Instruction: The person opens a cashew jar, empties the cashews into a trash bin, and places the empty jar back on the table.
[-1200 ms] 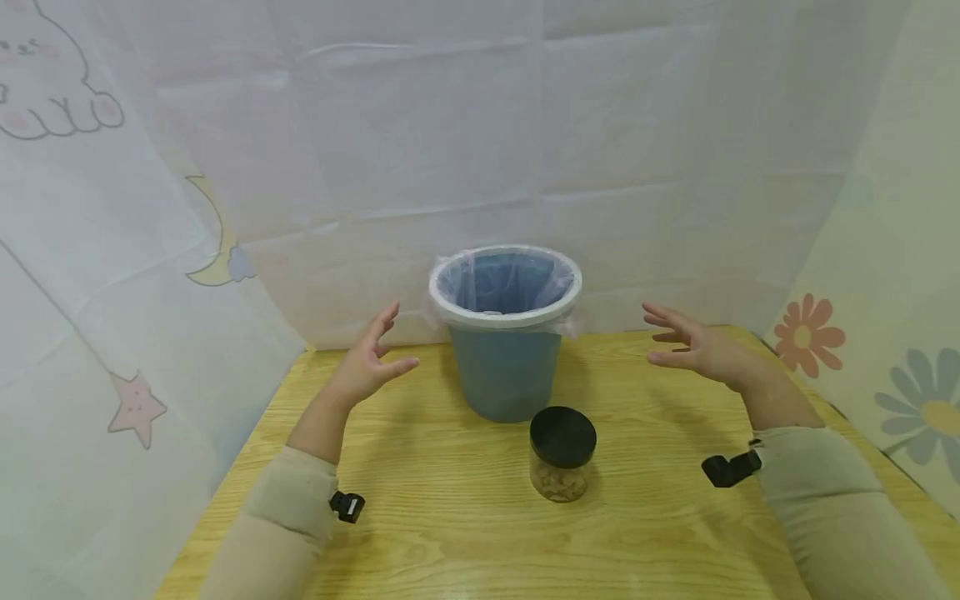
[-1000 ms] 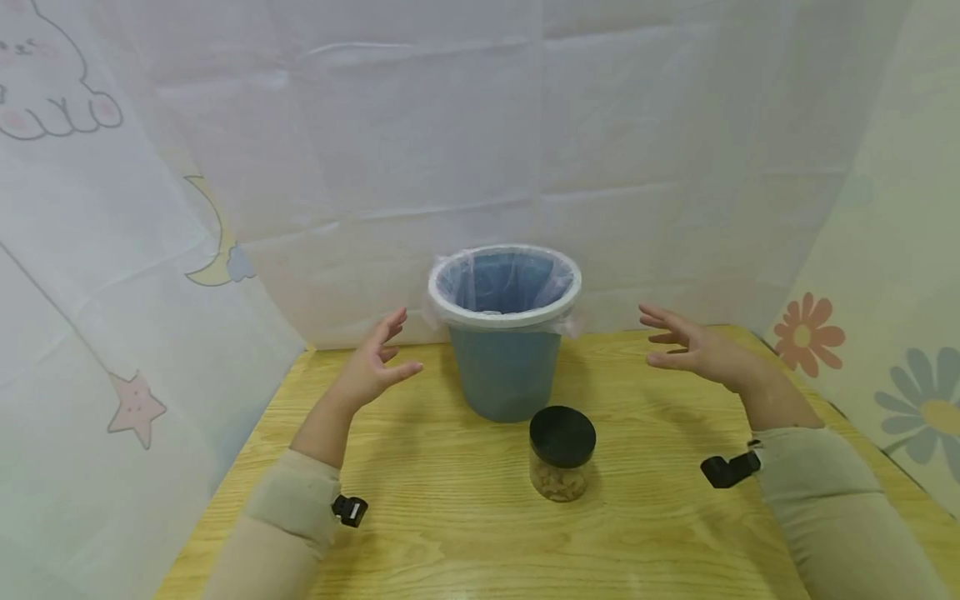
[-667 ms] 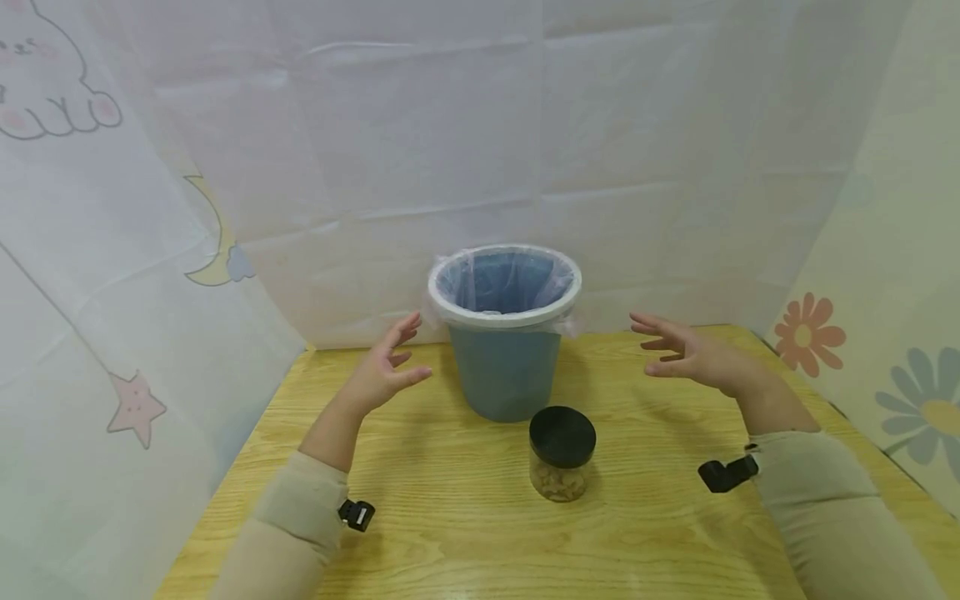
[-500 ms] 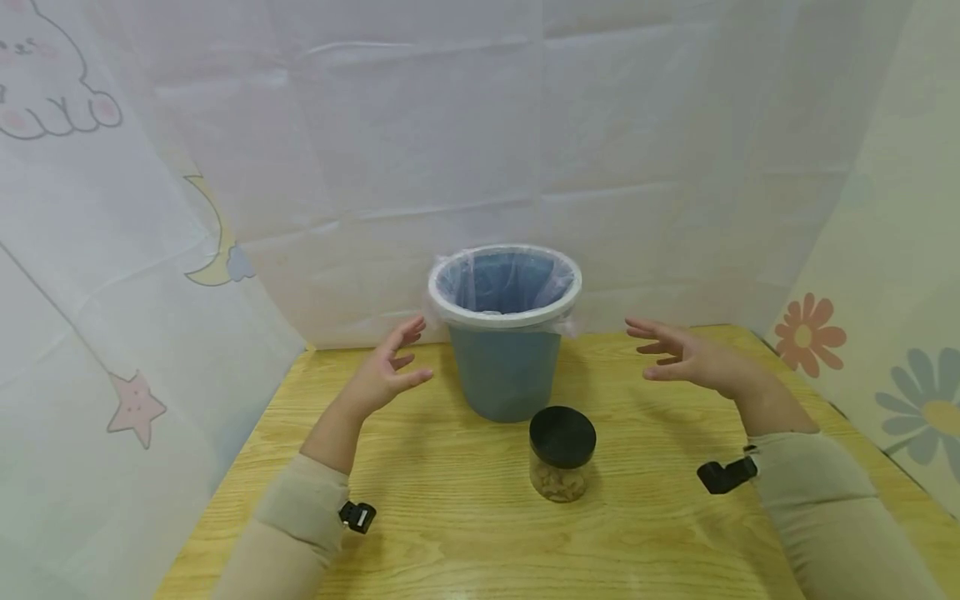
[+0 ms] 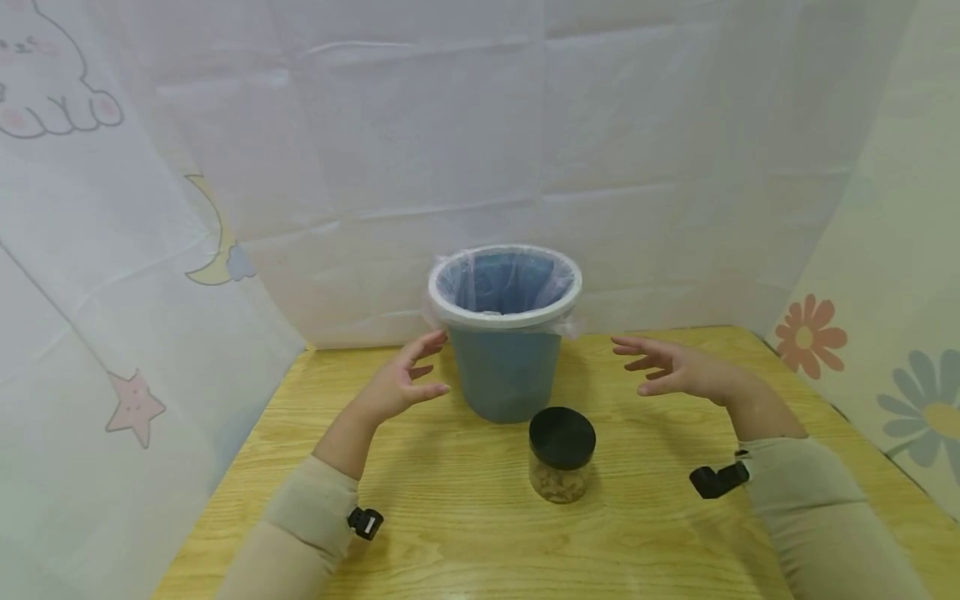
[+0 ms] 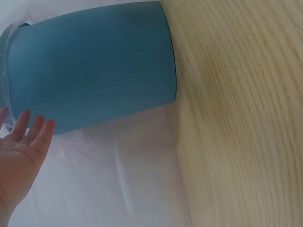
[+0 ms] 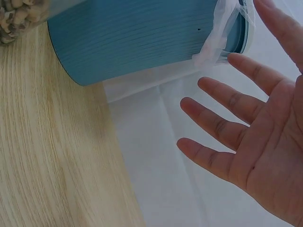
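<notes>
A blue bin [image 5: 504, 367] with a white rim and a clear plastic liner stands at the back of the wooden table [image 5: 450, 517]; it also fills the left wrist view as a blue bin [image 6: 90, 66] and the right wrist view as a blue bin [image 7: 137, 38]. My left hand [image 5: 408, 375] hovers open just left of the bin, palm turned toward it, fingers spread [image 6: 28, 132]. My right hand [image 5: 660, 367] hovers open to the bin's right, fingers spread [image 7: 222, 127], not touching it. A clear jar [image 5: 561, 457] with a black lid and brownish contents stands in front of the bin.
White sheets with cartoon prints hang close behind and on both sides of the table. Black camera mounts sit on both wrists [image 5: 716, 481]. The table's bare wood spreads in front of the jar.
Both hands have moved inward toward the bin, the left one to the right and the right one to the left and slightly down. Bin and jar have not moved.
</notes>
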`<state>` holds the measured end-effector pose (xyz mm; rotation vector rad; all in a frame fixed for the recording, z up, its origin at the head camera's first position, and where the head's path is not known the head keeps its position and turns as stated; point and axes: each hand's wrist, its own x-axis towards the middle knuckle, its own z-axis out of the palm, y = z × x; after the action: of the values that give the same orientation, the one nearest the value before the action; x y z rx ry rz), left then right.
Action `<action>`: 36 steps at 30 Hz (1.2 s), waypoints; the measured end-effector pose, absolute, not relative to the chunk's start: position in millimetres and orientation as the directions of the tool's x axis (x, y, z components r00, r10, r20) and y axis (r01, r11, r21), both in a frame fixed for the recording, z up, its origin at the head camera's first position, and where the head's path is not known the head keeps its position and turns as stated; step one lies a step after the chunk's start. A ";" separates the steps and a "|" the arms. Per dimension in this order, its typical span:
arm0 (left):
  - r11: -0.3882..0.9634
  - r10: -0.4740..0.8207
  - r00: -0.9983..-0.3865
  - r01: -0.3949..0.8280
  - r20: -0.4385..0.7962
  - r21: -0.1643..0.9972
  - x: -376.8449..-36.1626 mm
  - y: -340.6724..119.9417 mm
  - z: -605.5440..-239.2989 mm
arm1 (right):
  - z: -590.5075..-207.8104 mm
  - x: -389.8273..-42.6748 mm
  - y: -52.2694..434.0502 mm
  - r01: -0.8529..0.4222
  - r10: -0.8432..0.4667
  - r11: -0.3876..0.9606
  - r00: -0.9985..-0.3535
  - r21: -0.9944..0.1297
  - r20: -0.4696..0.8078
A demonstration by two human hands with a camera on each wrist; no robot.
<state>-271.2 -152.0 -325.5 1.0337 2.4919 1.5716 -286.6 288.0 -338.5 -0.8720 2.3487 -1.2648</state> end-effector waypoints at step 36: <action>0.200 0.592 -0.733 0.536 0.335 0.820 -268.3 -131.6 -338.2 | -349.3 -288.5 283.4 -0.460 -0.729 0.323 -0.679 -0.827 0.093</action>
<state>-268.3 -131.6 -338.2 1.1260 2.3906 1.5968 -288.5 283.4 -349.3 -1.0681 2.2962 -1.2863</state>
